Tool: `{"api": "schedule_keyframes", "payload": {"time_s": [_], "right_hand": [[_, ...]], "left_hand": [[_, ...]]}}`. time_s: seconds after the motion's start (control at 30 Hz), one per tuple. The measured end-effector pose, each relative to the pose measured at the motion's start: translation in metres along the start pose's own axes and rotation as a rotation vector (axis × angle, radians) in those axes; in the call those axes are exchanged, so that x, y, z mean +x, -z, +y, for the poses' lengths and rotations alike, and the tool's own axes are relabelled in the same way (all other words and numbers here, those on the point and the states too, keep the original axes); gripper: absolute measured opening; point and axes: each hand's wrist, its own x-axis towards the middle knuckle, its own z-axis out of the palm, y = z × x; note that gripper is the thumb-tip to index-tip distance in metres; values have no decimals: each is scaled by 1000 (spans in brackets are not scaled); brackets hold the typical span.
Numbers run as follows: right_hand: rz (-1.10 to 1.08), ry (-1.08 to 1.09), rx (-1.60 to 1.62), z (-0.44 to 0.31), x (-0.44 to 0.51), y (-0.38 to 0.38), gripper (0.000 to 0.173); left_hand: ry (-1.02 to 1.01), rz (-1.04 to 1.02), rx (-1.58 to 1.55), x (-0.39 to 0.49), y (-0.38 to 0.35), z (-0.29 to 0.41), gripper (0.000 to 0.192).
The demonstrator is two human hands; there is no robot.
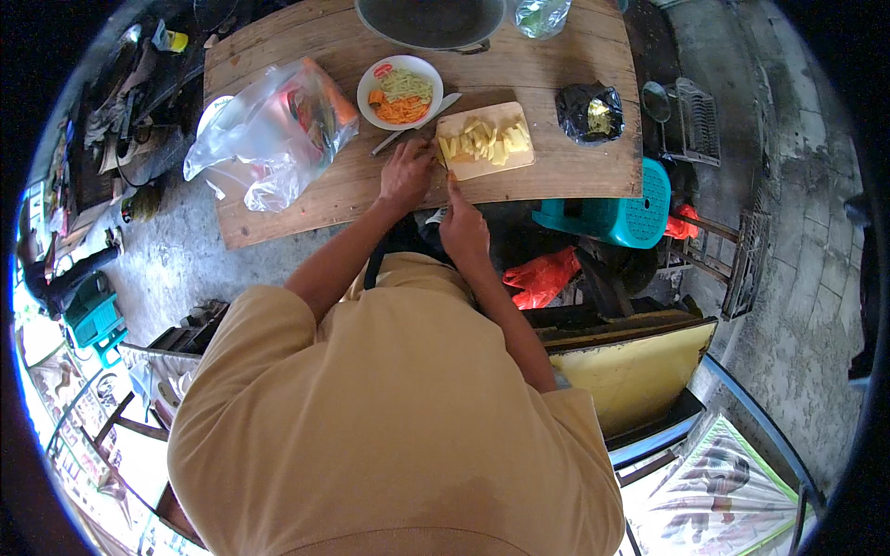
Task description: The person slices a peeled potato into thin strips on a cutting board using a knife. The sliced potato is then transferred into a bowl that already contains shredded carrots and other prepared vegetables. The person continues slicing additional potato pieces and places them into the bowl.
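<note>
A wooden cutting board (480,170) bears several pale yellow cut sticks (480,140), probably potato. At the board's left edge is my left hand (409,170), its fingers bent down; whatever lies under them is hidden. My right hand (464,226) is closed at the board's near left corner, around what looks like a small knife with an orange end (452,176); its blade is barely visible. Another knife (445,104) lies slantwise between the board and a white bowl (363,104). Inside the bowl are orange shreds (403,110) and pale green shreds (407,85).
A clear plastic bag (268,167) with carrots covers the left of the wooden table (521,76). A black bag (573,115) with peelings sits right, a large dark pan (431,21) and a bagged green vegetable (542,15) at the back. A teal stool (643,205) stands beneath the right edge.
</note>
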Motion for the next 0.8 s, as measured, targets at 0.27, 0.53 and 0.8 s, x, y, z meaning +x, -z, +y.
{"api": "schedule_keyframes", "payload": {"time_s": [0.27,0.53,0.8], "right_hand": [[-35,-24,-85,-4,-1,3,66],[-69,27,-186,14,8,-9,74],[-19,33,268,53,21,-25,60]], "left_hand": [[160,55,-162,6,-2,6,31],[263,150,-197,4,-12,7,22],[244,185,-207,4,-17,3,21]]}}
